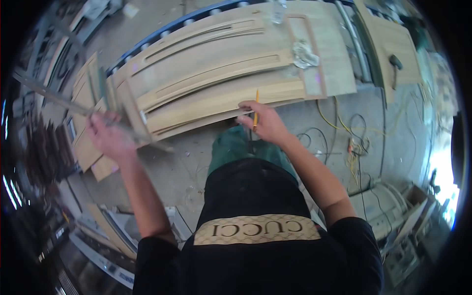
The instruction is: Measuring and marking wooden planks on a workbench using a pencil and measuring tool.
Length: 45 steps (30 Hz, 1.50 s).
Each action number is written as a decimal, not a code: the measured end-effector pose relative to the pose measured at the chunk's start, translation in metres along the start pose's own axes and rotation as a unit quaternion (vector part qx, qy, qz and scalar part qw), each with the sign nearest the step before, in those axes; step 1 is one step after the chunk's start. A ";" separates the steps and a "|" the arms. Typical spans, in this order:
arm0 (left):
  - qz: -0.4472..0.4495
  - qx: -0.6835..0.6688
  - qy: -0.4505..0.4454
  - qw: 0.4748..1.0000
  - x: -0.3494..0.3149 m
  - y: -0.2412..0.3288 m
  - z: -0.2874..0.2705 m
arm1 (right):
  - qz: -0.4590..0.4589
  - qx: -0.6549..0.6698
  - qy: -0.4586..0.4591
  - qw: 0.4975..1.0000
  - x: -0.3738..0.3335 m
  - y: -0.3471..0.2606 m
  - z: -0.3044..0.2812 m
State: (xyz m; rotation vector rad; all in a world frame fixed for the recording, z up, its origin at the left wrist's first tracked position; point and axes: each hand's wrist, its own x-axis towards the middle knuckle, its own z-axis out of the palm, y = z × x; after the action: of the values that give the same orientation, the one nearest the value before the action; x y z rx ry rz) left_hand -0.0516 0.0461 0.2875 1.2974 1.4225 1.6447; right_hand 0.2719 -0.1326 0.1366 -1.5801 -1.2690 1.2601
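My left hand (pixel 108 135), smeared by motion, is closed around a long thin strip (pixel 59 97) of grey-brown material. One end of the strip reaches far out to the left; the other crosses the corner of the work table. Between the fingers of my right hand (pixel 264 121) is a yellow pencil (pixel 256 109), standing nearly upright in the picture. That hand is at the near edge of a pale wooden panel (pixel 221 101); whether it touches the edge I cannot tell. More pale panels with long routed grooves (pixel 216 73) lie behind it.
A crumpled whitish cloth (pixel 305 55) and a clear bottle (pixel 279 11) are on the panels. A hammer (pixel 395 64) lies on a board at the right. Cables (pixel 339 123) trail over the concrete floor (pixel 196 169). Dark stacked pieces (pixel 46 152) stand at the left.
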 end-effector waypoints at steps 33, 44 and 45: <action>-0.624 -0.173 -0.126 0.751 -0.211 -0.205 0.023 | -0.112 -0.424 -0.139 0.888 0.004 0.065 -0.013; -0.162 0.427 -0.047 0.889 -0.045 -0.356 -0.207 | -0.034 -0.421 -0.199 0.884 0.098 0.105 0.010; -0.168 0.431 -0.050 0.885 -0.033 -0.369 -0.224 | -0.033 -0.419 -0.199 0.885 0.108 0.108 0.016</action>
State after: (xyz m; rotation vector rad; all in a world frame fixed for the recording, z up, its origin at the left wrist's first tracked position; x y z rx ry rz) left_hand -0.3038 0.0242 -0.0639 1.4179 2.2775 0.6827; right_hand 0.2864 -0.0543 0.0058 -1.8554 -2.3352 1.0693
